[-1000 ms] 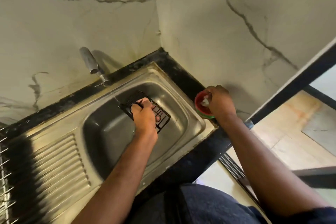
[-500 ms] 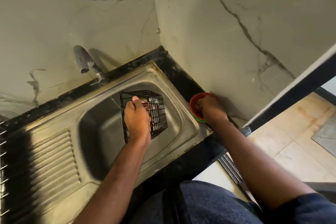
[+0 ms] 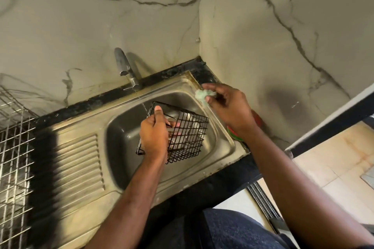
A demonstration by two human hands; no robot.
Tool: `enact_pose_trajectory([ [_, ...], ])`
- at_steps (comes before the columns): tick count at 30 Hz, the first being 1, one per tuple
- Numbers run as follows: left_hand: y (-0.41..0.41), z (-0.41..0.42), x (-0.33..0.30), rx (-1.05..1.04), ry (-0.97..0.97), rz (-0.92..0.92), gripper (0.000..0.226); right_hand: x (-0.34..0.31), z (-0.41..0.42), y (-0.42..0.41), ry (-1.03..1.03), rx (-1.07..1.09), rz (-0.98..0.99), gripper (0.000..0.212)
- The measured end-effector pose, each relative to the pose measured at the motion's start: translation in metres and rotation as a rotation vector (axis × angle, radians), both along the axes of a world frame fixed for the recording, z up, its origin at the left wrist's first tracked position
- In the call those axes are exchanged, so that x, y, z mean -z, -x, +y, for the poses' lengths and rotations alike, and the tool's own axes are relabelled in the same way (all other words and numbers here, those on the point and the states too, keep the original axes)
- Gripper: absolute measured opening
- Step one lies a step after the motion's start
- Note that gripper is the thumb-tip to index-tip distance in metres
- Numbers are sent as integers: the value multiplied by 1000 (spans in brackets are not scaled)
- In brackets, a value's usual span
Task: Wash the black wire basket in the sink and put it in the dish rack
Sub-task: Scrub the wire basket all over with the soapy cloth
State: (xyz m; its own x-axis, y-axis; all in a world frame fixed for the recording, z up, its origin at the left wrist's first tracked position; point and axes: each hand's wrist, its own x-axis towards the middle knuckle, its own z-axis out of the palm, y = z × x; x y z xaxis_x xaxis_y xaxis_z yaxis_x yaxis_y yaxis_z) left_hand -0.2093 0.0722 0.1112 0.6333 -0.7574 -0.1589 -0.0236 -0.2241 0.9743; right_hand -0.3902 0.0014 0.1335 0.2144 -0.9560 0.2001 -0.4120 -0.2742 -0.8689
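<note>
Basket: black wire basket [image 3: 187, 137] held tilted over the sink [image 3: 129, 159] bowl, open side roughly toward the right wall, not resting on the bottom as far as visible.
Left hand: left hand [image 3: 153, 137] has its grip closed round the basket's near rim, thumb on the top edge wire, fingers curled inside (fingertips show through the mesh).
Right hand: right hand [image 3: 228, 105] above the sink's back right corner, grip pinching a pale green soapy scrubber [image 3: 203, 95] between thumb and fingertips; apart from the basket.
Water: thin stream [image 3: 141, 101] runs from the tap [image 3: 126, 69], landing at the basket's upper left corner.
Soap dish: red and green round container [image 3: 232, 133] on the black tabletop [image 3: 228, 176] just right of the sink, mostly hidden under the right wrist.
Dish rack: wire dish rack [image 3: 14, 147] at far left, beside the ribbed drainboard [image 3: 79, 170]; well apart from the basket.
Surroundings: marble-pattern wall [image 3: 263, 26] behind and to the right; person's dark blue clothing [image 3: 222, 230] at bottom edge.
Image quality: motion blur on the left side (rack detail unclear).
</note>
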Motion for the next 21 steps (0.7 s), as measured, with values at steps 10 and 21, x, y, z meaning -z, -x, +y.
enact_pose_trajectory([
  [10, -77, 38, -8, -3, 134, -60, 68, -14, 43, -113, 159, -368, 225, 44],
  [21, -151, 67, 6, 19, 253, 173, 57, -16, 71, -181, 204, -340, 263, 43],
])
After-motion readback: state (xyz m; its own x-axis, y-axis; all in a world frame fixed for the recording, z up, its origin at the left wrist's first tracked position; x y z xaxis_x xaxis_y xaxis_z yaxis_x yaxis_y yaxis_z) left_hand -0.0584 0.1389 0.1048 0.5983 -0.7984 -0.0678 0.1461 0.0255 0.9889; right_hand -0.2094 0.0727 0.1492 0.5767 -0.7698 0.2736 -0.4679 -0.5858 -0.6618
